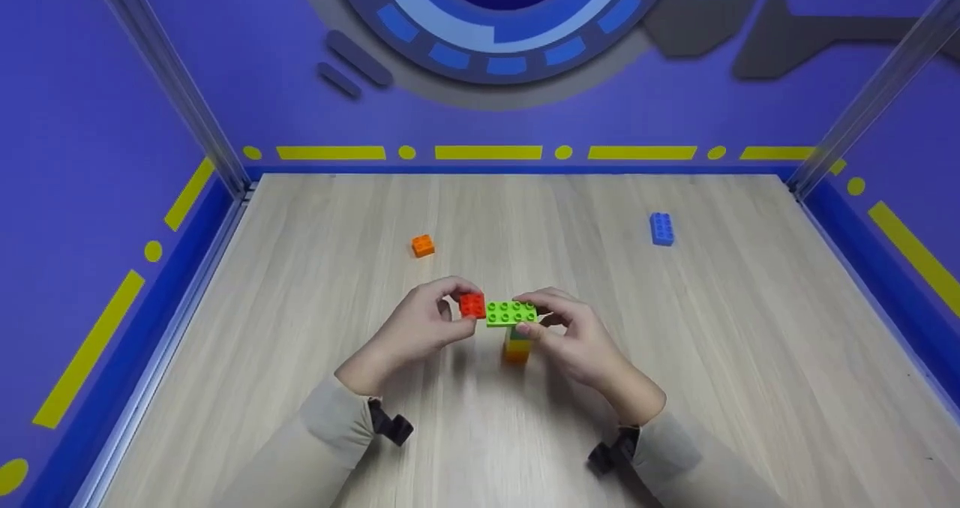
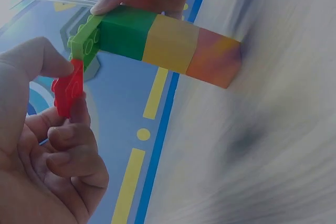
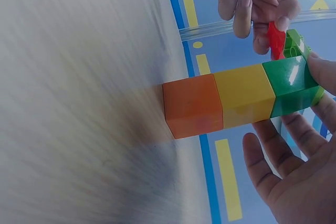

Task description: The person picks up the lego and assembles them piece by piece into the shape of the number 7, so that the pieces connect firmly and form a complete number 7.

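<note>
A small red brick [image 1: 472, 305] is pinched between the thumb and fingers of my left hand [image 1: 420, 322]. It sits right at the left end of a light green brick [image 1: 511, 314]; whether the two join I cannot tell. The light green brick lies across the top of an upright stack, sticking out to the left. Below it come a dark green brick [image 3: 291, 82], a yellow brick [image 3: 245, 95] and an orange brick [image 3: 193, 106] at the bottom, on the table. With thumb and fingers, my right hand [image 1: 576, 337] grips the light green brick near its right end.
A loose orange brick [image 1: 423, 246] lies farther back, left of centre. Toward the back right lies a blue brick [image 1: 662, 229]. Blue printed panels [image 1: 510, 129] wall in the wooden table [image 1: 337, 223] at the back and both sides.
</note>
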A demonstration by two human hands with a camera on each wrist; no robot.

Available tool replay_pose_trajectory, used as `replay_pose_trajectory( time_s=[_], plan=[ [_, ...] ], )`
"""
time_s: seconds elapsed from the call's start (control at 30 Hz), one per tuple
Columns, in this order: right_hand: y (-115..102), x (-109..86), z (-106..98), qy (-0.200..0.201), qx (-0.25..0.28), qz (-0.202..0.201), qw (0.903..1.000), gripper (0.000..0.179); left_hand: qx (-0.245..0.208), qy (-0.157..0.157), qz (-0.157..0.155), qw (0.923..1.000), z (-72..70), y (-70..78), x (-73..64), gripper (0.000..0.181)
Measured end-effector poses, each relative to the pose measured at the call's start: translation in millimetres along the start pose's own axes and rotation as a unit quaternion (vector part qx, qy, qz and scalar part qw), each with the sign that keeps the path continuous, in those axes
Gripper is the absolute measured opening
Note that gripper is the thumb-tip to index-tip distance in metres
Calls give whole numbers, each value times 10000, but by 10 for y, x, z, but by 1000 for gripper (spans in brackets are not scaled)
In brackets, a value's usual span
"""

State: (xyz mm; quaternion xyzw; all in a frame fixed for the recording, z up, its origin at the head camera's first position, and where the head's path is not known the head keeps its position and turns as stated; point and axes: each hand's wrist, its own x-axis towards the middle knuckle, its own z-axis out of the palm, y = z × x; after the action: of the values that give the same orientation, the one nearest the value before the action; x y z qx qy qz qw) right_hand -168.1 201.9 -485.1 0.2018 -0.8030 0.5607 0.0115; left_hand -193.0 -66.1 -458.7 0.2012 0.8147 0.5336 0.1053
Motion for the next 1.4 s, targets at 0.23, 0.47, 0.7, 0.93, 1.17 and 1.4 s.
replay_pose_trajectory(
  time_s=[0.23,0.47,0.7,0.93,1.17,1.4],
  plan=[
    [27,11,13,1,-94,-64,9999,31,-437,-71,-74,9990,49,-75,-20,28],
    [23,15,25,-16,-4,-18,10000,31,-1680,-291,-339,9848,105,-200,-18,35],
    [20,20,35,-55,40,-11,10000,31,-1957,-280,-452,9792,118,-216,-33,41],
    [23,26,43,-38,0,43,10000,30,-1800,-182,-449,9825,163,-191,-21,46],
    [11,22,9,-170,-50,157,9997,32,-1699,-215,-410,9844,174,-182,16,42],
    [-28,43,-201,-789,-452,202,9957,49,-1533,-251,-465,9868,154,-170,3,40]
  ],
)
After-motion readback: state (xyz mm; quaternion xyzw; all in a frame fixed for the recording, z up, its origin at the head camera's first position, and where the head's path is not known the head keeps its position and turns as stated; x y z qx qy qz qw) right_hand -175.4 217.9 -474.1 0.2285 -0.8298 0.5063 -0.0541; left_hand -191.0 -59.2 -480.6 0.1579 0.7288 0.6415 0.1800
